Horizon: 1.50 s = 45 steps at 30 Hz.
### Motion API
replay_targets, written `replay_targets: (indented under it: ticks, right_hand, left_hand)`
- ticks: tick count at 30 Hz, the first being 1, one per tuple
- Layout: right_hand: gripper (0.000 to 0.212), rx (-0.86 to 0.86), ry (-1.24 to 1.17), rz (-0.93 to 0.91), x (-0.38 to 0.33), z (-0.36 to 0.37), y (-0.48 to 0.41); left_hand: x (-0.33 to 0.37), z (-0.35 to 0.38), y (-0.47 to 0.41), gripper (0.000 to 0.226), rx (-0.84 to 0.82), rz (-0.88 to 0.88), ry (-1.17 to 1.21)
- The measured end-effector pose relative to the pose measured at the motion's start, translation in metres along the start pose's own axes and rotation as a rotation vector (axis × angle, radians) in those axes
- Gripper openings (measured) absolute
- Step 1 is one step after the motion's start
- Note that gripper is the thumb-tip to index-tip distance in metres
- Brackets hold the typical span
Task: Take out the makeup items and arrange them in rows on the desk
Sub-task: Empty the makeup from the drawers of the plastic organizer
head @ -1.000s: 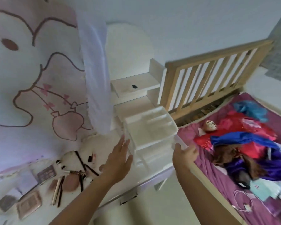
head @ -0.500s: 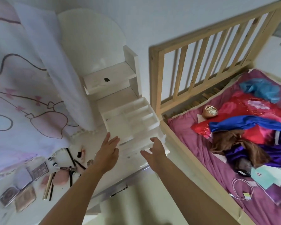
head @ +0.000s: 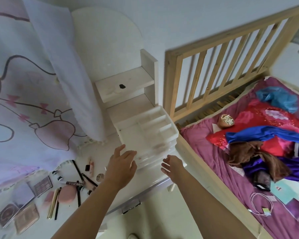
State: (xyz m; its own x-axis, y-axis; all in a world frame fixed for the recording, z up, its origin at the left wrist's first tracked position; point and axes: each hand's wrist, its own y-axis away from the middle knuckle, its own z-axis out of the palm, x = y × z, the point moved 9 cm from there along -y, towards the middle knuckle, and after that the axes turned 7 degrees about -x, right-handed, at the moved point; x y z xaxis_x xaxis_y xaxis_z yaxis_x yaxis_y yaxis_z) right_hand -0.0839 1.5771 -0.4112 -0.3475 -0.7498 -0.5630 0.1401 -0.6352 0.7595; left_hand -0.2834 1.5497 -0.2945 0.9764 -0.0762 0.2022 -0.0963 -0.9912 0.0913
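Upper left of the frame: a pale curtain [head: 24, 83] with a cartoon outline, hanging down to the back of the white surface [head: 100, 150].

Lower left: makeup items [head: 41, 184] lying flat on that surface, among them palettes, compacts, a pink sponge [head: 66, 194], pencils and brushes. Loosely side by side, seemingly so each can be seen and reached, but not yet in tidy rows. On a dark tube [head: 74, 183], pale lettering too blurred to read with any confidence.

Centre: left hand [head: 121, 168] reaching forward, grip released, fingers straight at the front left corner of a white drawer organizer [head: 145, 133]. Touching or just short of it: cannot tell. Top compartments of the organizer apparently bare, which suggests most of the taking-out is done.

Just right of centre: right hand [head: 173, 165], grip likewise released, fingers spread near the organizer's front right corner and holding nothing. Placed on either side, probably to steady or shift the box.

Behind, a small shelf [head: 136, 78]. Far right, a bed [head: 205, 157] strewn with bright clothes.
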Motion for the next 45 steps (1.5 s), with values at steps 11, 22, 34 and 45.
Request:
replay_targets:
  ticks: [11,22,34,45]
  right_hand:
    - [0.045,-0.006,-0.333,0.017,0.013,0.053,-0.032]
    - [0.035,0.256,-0.092,-0.001,0.073,-0.005,-0.030]
    - [0.035,0.078,0.247,0.077,0.062,-0.029,-0.010]
    - [0.033,0.131,1.178,-0.315,-0.015,-0.049,0.024]
  left_hand:
    - [-0.001,-0.025,-0.013,0.017,0.370,0.189,0.082]
    - [-0.027,-0.008,-0.019,0.012,0.411,0.287,0.132]
    - [-0.028,-0.006,-0.014,0.014,0.404,0.018,0.149]
    - [0.003,0.033,-0.006,0.061,0.111,-0.146,-0.045]
